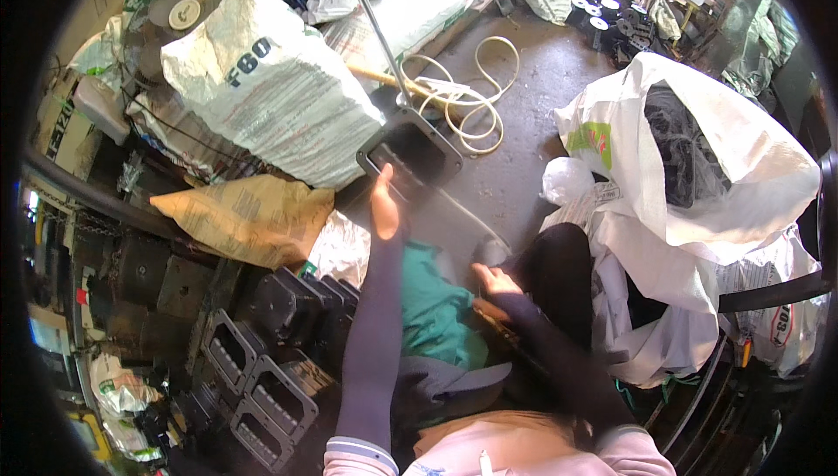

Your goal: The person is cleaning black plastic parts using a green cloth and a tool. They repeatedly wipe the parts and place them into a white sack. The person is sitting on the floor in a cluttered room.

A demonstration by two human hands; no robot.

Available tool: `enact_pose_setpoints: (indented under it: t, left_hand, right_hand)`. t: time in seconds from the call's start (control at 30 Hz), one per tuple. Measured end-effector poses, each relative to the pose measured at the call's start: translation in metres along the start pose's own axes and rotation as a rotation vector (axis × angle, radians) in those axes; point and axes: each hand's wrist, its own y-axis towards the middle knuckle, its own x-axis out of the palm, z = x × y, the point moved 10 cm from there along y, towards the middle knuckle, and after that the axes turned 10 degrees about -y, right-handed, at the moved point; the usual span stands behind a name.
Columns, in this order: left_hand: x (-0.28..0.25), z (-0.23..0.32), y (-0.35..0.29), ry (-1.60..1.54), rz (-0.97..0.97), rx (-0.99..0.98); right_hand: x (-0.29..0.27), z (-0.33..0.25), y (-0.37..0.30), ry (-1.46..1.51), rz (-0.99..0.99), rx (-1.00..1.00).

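Observation:
My left hand (386,205) is out in front, its thumb up against the near edge of a black plastic box-like housing (421,146) with a wide flange and a deep hollow. The rest of its fingers are hidden behind the part. Closer to my lap, my right hand (496,282) is closed, fingers curled, beside a small grey rounded object (491,253); what it grips is blurred. A thin pale line runs from near the housing toward that hand. Green cloth (436,301) lies between my forearms.
Several similar black housings (279,393) are stacked at lower left. A white sack (602,100) with black parts in clear plastic stands at right. Beyond are a large white sack (279,83), a fan (183,15), a coiled pale hose (497,92) and a red-handled metal rod (377,26).

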Motion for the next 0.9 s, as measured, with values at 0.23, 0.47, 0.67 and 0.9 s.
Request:
enact_pose_setpoints:
  t: [0.23,0.47,0.67,0.9]
  left_hand:
    - [0.002,0.022,-0.019,0.223,0.016,0.225]
    - [0.026,0.021,-0.031,0.211,-0.066,0.165]
    - [0.046,0.019,-0.048,0.276,-0.164,0.177]
    - [0.074,0.041,-0.09,0.834,-0.187,0.788]
  right_hand:
    - [0.017,0.008,0.054,0.115,0.049,-0.07]
    - [-0.103,0.018,-0.008,0.633,0.698,0.289]
    - [-0.117,-0.013,0.0,1.247,0.61,-0.022]
    - [-0.19,-0.087,-0.015,0.669,1.012,-0.349]
